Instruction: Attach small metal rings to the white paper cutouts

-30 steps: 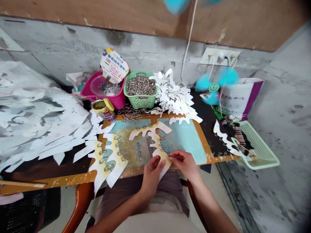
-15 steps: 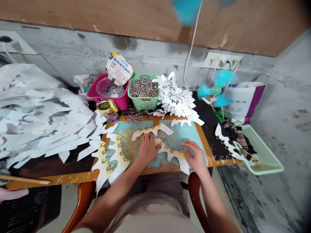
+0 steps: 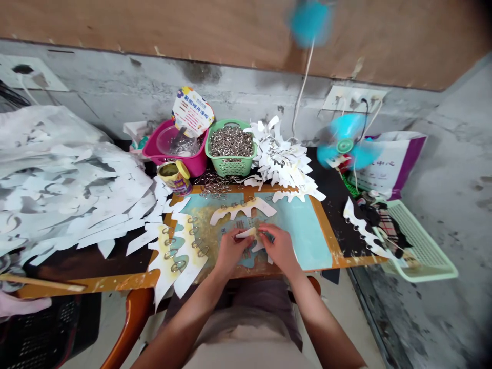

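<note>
Both my hands are over the middle of a teal-painted board (image 3: 295, 230) with an orange wooden frame. My left hand (image 3: 230, 251) grips a white paper cut-out (image 3: 246, 233) with its fingers. My right hand (image 3: 279, 246) pinches the same cut-out from the other side, and my fingers hide much of it. Another scalloped paper strip (image 3: 242, 208) with metal rings lies just beyond my hands. To my left, a strip (image 3: 184, 251) with several rings lies across the board's edge.
A green basket of metal rings (image 3: 230, 143), a pink tub (image 3: 172, 159), a tin can (image 3: 175, 177) and loose rings (image 3: 213, 184) stand at the back. A white paper heap (image 3: 65, 174) lies left. A spinning blue fan (image 3: 344, 143) and a mint tray (image 3: 418, 241) are right.
My hands were spread apart on a ringed paper strip on the board. They have now come together and hold a paper cut-out between them, above the board's middle.
</note>
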`<action>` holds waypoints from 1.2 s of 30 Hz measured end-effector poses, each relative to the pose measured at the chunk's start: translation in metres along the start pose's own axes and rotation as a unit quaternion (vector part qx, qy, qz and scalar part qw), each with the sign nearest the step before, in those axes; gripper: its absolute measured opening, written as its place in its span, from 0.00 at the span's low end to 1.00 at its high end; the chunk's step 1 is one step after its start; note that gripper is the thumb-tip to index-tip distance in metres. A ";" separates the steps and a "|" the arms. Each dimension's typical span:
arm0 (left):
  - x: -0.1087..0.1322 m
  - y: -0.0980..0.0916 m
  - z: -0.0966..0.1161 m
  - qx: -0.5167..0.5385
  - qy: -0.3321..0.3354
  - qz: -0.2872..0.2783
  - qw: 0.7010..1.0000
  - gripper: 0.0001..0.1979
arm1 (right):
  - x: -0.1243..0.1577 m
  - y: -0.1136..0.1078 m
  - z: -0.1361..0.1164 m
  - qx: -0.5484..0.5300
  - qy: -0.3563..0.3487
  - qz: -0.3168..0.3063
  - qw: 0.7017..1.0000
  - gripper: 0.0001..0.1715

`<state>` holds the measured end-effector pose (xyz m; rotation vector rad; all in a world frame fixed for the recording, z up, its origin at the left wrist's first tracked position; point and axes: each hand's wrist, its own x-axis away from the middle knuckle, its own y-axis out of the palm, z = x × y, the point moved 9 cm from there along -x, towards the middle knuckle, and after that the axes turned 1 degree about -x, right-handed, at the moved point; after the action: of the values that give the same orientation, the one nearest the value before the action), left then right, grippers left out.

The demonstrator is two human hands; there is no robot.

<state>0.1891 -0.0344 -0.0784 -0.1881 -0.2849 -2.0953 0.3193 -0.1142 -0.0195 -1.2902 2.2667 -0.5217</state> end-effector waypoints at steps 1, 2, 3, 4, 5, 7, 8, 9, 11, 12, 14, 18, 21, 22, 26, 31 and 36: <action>0.002 -0.001 -0.001 0.017 0.003 0.008 1.000 0.14 | -0.001 0.007 0.006 0.010 0.020 -0.002 1.000 0.13; 0.004 -0.003 -0.003 0.034 0.000 0.013 0.999 0.14 | -0.001 0.012 0.011 0.014 0.038 -0.004 0.999 0.13; 0.006 -0.004 -0.005 0.050 -0.006 0.016 0.999 0.15 | -0.001 0.016 0.014 0.010 0.052 -0.006 0.999 0.13; 0.007 -0.005 -0.007 0.066 -0.013 0.020 0.998 0.16 | 0.000 0.019 0.016 -0.001 0.058 -0.010 0.998 0.12; 0.009 -0.006 -0.009 0.081 -0.019 0.024 0.996 0.16 | 0.000 0.020 0.017 -0.016 0.059 -0.013 0.998 0.11; 0.011 -0.010 -0.011 0.108 -0.032 0.030 0.993 0.17 | 0.000 0.020 0.014 -0.047 0.055 -0.014 0.997 0.11; 0.013 -0.011 -0.011 0.123 -0.036 0.030 0.991 0.18 | 0.001 0.019 0.013 -0.058 0.055 -0.009 0.997 0.10; 0.014 -0.011 -0.011 0.136 -0.039 0.026 0.990 0.19 | 0.001 0.017 0.013 -0.067 0.057 -0.003 0.996 0.10; 0.017 -0.009 -0.010 0.155 -0.039 0.004 0.987 0.21 | 0.003 0.014 0.013 -0.078 0.067 0.010 0.995 0.10; 0.019 -0.007 -0.009 0.161 -0.037 -0.010 0.986 0.22 | 0.004 0.013 0.013 -0.081 0.074 0.018 0.994 0.10; 0.023 -0.004 -0.008 0.175 -0.033 -0.022 0.984 0.25 | 0.006 0.012 0.014 -0.084 0.086 0.031 0.992 0.09; 0.028 -0.008 -0.012 0.171 -0.015 0.034 0.985 0.24 | 0.011 0.011 0.008 -0.081 0.086 0.050 0.992 0.09; 0.028 -0.013 -0.014 0.155 0.000 0.086 0.984 0.18 | 0.015 0.014 0.001 -0.072 0.075 0.045 0.994 0.09; 0.028 -0.014 -0.015 0.151 0.003 0.097 0.984 0.16 | 0.016 0.015 0.000 -0.071 0.074 0.042 0.994 0.09; 0.026 -0.016 -0.016 0.157 0.014 0.107 0.982 0.13 | 0.017 0.017 0.001 -0.073 0.078 0.040 0.993 0.09; 0.027 -0.015 -0.017 0.179 0.014 0.110 0.978 0.16 | 0.016 0.021 0.002 -0.091 0.072 0.044 0.992 0.10; 0.026 -0.012 -0.016 0.187 0.020 0.095 0.978 0.17 | 0.013 0.024 0.002 -0.107 0.079 0.045 0.990 0.09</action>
<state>0.1654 -0.0544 -0.0892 0.0497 -0.6053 -1.8178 0.2980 -0.1140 -0.0367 -1.2777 2.5574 -0.3664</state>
